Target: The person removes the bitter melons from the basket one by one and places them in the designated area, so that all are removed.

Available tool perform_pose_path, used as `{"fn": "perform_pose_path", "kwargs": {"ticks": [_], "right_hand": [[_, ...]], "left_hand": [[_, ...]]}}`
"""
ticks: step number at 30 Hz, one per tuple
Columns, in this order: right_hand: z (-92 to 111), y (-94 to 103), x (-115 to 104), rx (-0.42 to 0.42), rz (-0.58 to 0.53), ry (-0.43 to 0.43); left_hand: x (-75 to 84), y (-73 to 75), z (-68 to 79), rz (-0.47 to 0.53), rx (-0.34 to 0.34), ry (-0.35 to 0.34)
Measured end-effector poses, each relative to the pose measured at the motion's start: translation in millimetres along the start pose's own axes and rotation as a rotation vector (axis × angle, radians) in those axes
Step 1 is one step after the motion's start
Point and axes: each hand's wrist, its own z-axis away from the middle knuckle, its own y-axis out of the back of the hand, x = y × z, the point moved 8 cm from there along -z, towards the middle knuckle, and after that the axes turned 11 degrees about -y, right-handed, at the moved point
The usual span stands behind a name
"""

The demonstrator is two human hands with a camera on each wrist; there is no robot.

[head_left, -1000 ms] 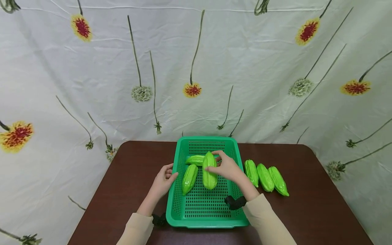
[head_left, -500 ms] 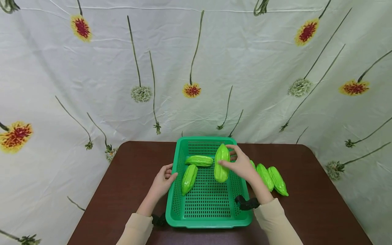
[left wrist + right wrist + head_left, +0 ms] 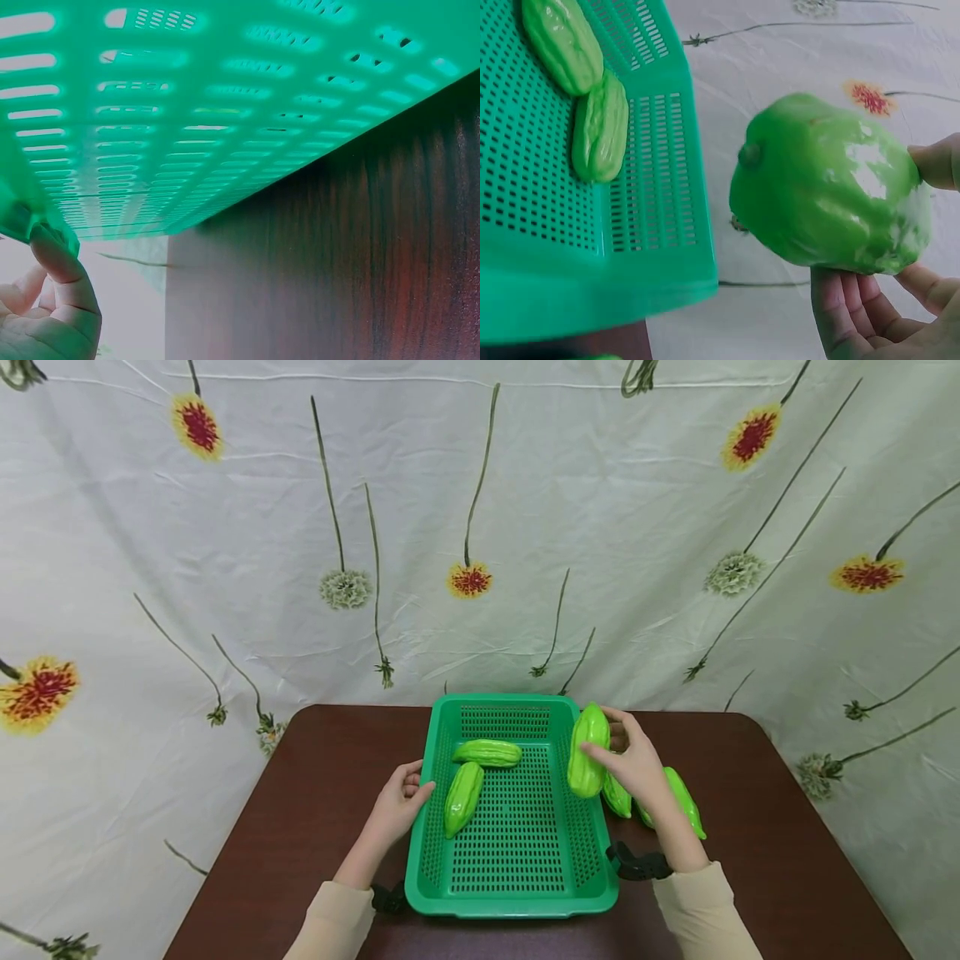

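Observation:
My right hand point(image 3: 633, 760) holds a light green bitter melon point(image 3: 589, 752) between thumb and fingers, raised over the right rim of a green plastic basket point(image 3: 512, 907). In the right wrist view the bitter melon point(image 3: 825, 187) hangs clear of the basket wall, its stem end toward the basket. My left hand point(image 3: 401, 797) grips the basket's left rim; the left wrist view shows the fingers point(image 3: 64, 274) curled at that rim. Inside the basket, one bitter melon point(image 3: 487, 753) lies crosswise and another bitter melon point(image 3: 464, 799) lies lengthwise, both toward the left.
Just right of the basket, three bitter melons lie on the dark brown table point(image 3: 765, 860): a near one point(image 3: 617, 797), one mostly hidden under my right arm, and an outer one point(image 3: 685, 802). A flowered white cloth point(image 3: 420, 643) hangs behind the table.
My right hand has carried the bitter melon rightward and slightly up, from over the basket's middle to its right rim. The left hand and the basket stay in place.

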Motion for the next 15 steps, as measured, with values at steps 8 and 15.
{"fn": "perform_pose_path", "kwargs": {"ticks": [8,15], "right_hand": [[6,21.6,16,0.035,0.034,-0.046],[10,33.8,37,0.036,0.082,-0.11]], "left_hand": [[-0.1,-1.1,0.8,0.004,-0.003,0.014],[1.8,0.1,0.7,0.014,0.006,0.005]]}}
